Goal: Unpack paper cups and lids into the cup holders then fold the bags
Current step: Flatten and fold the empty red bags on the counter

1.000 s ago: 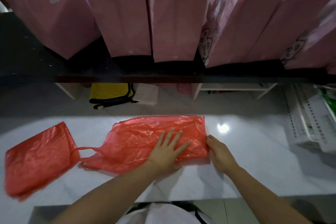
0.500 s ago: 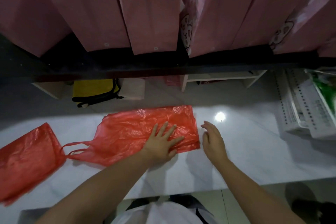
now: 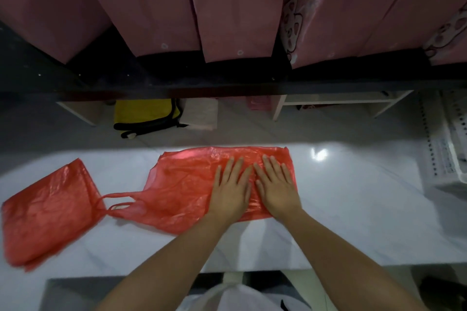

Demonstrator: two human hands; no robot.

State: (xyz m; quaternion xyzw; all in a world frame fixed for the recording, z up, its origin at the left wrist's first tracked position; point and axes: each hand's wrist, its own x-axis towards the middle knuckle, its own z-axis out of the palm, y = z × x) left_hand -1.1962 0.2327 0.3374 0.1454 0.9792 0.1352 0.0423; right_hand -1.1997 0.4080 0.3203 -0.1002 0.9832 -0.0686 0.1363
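Change: right hand [image 3: 276, 188] has moved onto the red bag [image 3: 192, 184], beside the left hand [image 3: 231, 190].
Grip: both palms flat, fingers straight, pressing bag against bench [image 3: 353, 209].
Meaning: bag flattened for folding.

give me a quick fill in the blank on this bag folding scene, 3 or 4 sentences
1. Both hands, the left hand and the right hand, press flat on the middle ____ plastic bag.
2. A second red bag lies to the ____ of it on the white counter.
3. The middle bag's handles point toward the ____ bag.
4. On the dark shelf behind stand several ____ paper bags.

Missing words: red; left; second; pink
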